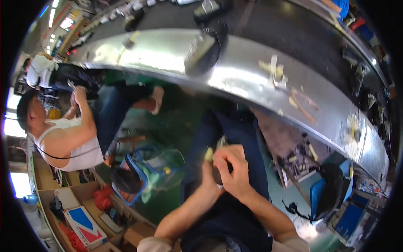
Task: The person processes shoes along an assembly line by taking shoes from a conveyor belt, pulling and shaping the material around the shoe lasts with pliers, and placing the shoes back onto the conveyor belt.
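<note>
Dark item [217, 175], probably a shoe, is grasped between left hand [208, 174] and right hand [235, 169], fingers curled; likely light, semi-stiff, best held by its sides.

The shiny silver metal desk [247, 59] carries, left to right, a grey-and-black shoe [199, 51], pale-yellow scraps [275, 72] and a reddish two-armed tool [301, 107].

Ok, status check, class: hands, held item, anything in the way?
Left hand, right hand together around dark item. Item mostly hidden. No obstruction seen; shoe sits beyond, on metal ledge.
</note>
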The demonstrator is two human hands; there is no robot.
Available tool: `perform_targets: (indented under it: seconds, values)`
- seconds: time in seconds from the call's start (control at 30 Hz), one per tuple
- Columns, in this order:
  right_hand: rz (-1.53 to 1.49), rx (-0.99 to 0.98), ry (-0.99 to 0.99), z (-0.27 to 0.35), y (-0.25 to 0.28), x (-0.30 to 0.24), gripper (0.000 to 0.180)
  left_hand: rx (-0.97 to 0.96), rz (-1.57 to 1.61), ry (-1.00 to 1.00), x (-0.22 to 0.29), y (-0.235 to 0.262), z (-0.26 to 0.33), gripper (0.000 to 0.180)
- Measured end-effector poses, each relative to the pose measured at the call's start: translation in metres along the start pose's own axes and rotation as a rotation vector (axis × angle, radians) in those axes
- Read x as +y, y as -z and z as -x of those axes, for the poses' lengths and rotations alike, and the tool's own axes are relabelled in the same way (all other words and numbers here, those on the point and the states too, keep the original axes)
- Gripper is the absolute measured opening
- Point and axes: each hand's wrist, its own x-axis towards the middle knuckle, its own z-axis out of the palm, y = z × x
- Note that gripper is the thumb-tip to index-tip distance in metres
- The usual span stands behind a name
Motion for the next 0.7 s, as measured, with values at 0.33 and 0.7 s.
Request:
perform_targets:
  seconds: [0.33,0.7]
  values:
    - [-0.344,-0.103,-0.120,-0.006,0.001,0.034,0.058,-0.375,-1.169,-1.270,0.012,0.021,0.014,0.078]
    - [-0.572,-0.049,-0.399,-0.016,-0.006,0.052,0.060,-0.158,-0.856,-1.365,-0.006,-0.006,-0.013,0.036]
